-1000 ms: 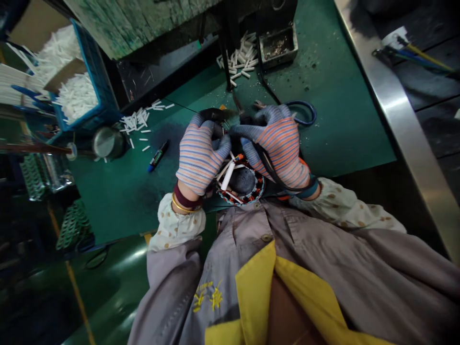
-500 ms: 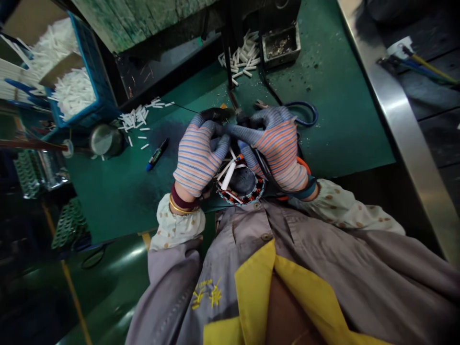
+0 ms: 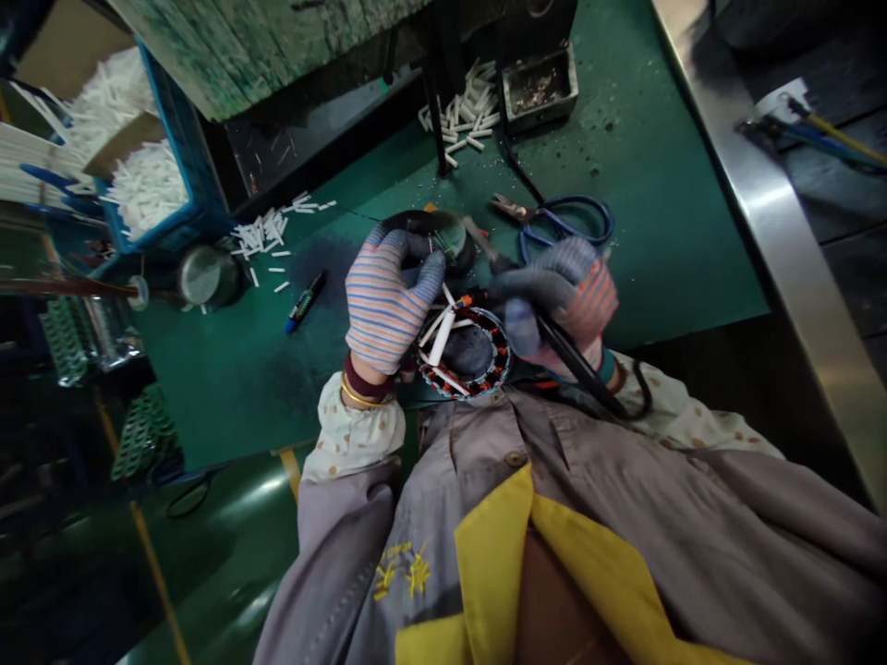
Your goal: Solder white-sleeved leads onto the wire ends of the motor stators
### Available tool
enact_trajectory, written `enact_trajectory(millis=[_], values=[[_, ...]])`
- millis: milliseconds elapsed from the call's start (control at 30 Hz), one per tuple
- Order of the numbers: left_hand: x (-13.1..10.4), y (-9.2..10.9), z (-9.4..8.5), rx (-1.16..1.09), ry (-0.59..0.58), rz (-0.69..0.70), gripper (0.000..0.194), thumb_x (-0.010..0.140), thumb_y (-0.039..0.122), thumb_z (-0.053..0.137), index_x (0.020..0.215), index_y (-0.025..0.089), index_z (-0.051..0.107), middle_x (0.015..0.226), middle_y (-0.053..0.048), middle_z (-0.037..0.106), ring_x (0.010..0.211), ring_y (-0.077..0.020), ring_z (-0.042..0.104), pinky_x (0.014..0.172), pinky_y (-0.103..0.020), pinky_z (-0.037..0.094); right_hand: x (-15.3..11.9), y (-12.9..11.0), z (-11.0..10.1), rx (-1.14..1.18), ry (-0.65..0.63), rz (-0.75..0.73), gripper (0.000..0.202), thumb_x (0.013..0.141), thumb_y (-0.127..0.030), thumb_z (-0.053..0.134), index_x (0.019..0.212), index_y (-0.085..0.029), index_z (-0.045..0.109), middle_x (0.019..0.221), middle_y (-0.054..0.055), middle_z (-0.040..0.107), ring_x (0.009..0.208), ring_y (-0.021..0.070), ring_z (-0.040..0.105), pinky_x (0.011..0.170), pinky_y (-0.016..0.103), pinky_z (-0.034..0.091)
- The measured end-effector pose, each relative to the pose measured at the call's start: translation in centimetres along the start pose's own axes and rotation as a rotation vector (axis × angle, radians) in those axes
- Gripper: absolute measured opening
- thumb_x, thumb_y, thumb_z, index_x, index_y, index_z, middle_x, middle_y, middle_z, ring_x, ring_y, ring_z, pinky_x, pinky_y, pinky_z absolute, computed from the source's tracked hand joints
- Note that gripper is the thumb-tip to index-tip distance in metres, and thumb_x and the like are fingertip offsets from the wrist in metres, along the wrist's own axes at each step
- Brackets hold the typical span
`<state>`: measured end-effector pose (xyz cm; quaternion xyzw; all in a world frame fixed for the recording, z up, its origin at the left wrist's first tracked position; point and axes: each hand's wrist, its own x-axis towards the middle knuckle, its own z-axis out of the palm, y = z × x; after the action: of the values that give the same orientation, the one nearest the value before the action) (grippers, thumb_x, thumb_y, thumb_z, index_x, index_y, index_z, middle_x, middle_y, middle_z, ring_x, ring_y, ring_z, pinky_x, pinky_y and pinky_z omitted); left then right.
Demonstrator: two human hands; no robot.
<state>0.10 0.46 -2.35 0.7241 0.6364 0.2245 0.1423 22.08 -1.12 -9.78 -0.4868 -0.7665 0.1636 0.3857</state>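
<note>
Left hand: gloved hand [image 3: 392, 305], fingers curled inward at the near side of a dark round object [image 3: 458, 247]; thin wires [image 3: 439, 244] show at the fingertips. Whether the fingers clamp the wires cannot be told.
Right hand: gloved hand [image 3: 568, 300], fingers clamped around the dark handle of a rod-tipped tool [image 3: 491, 247].
Tool tip: points away from the right fingers, toward the far left, near the dark round object.
Black cable [image 3: 586, 368]: runs below the right fingers and loops at the wrist.
Wound ring [image 3: 500, 365]: between the hands, on the body side of the fingers; white sleeves [image 3: 441, 340] lie across its left part.
Blue-handled cutters [image 3: 563, 222]: on the green surface [image 3: 665, 240], just beyond the right fingers.
Marker [image 3: 305, 302]: on the surface, left of the left fingers.
Loose white tubes [image 3: 261, 233]: beyond the marker, to the far left of the left fingers.
Metal tray [image 3: 540, 90]: well beyond the right fingers.
</note>
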Motion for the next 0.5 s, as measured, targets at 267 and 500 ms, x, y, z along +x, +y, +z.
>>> enact_trajectory(millis=[267, 500], values=[[0.6, -0.4, -1.2, 0.027, -0.077, 0.034, 0.023, 0.101, 0.043, 0.08, 0.092, 0.03, 0.063, 0.105, -0.006, 0.072, 0.112, -0.0305, 0.07, 0.103, -0.051, 0.062, 0.0, -0.4, -1.2, 0.187, 0.335, -0.349, 0.034, 0.111, -0.047, 0.048, 0.098, -0.027, 0.073, 0.073, 0.001, 0.062, 0.073, 0.0197, 0.058, 0.067, 0.036, 0.04], [0.7, -0.5, -1.1, 0.048, -0.068, 0.074, 0.029, 0.103, 0.051, 0.077, 0.092, 0.029, 0.061, 0.106, -0.005, 0.07, 0.11, -0.031, 0.069, 0.098, -0.055, 0.061, -1.4, 0.4, -1.5, 0.077, -0.033, -0.135, 0.049, 0.105, -0.06, 0.039, 0.099, -0.037, 0.082, 0.078, 0.007, 0.067, 0.085, 0.0269, 0.063, 0.082, 0.044, 0.052]])
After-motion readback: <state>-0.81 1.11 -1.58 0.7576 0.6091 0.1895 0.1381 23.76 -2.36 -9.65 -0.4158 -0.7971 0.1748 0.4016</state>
